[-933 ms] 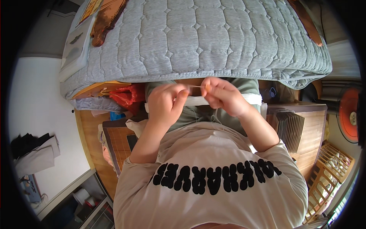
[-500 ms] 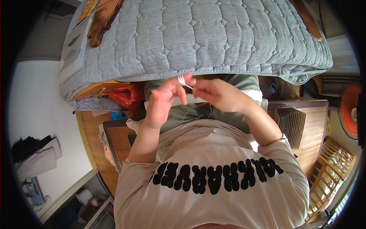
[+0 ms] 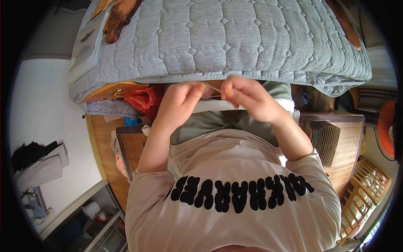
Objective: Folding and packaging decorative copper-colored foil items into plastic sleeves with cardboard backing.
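Observation:
A thin white cord (image 3: 215,89) runs between my two hands, just in front of the mattress edge and above my lap. My left hand (image 3: 179,101) is closed, its thumb pressed toward the curled fingers on one end of the cord. Facing it, my right hand (image 3: 253,101) pinches the other side of the cord and is slightly blurred. The two hands are a short gap apart. How the cord lies inside the left fingers is hidden.
Ahead is a grey quilted mattress (image 3: 243,46), with a carved wooden piece (image 3: 119,21) and a pale plastic box (image 3: 88,46) at its left. A red bag (image 3: 145,100) lies beside my left arm. To the right stand a wooden surface (image 3: 346,138) and an orange fan (image 3: 385,130).
Earlier the cord was looped around my raised, spread left fingers. Now the left hand has turned over and closed, and the cord stretches between both hands. The strand hanging over my lap no longer shows.

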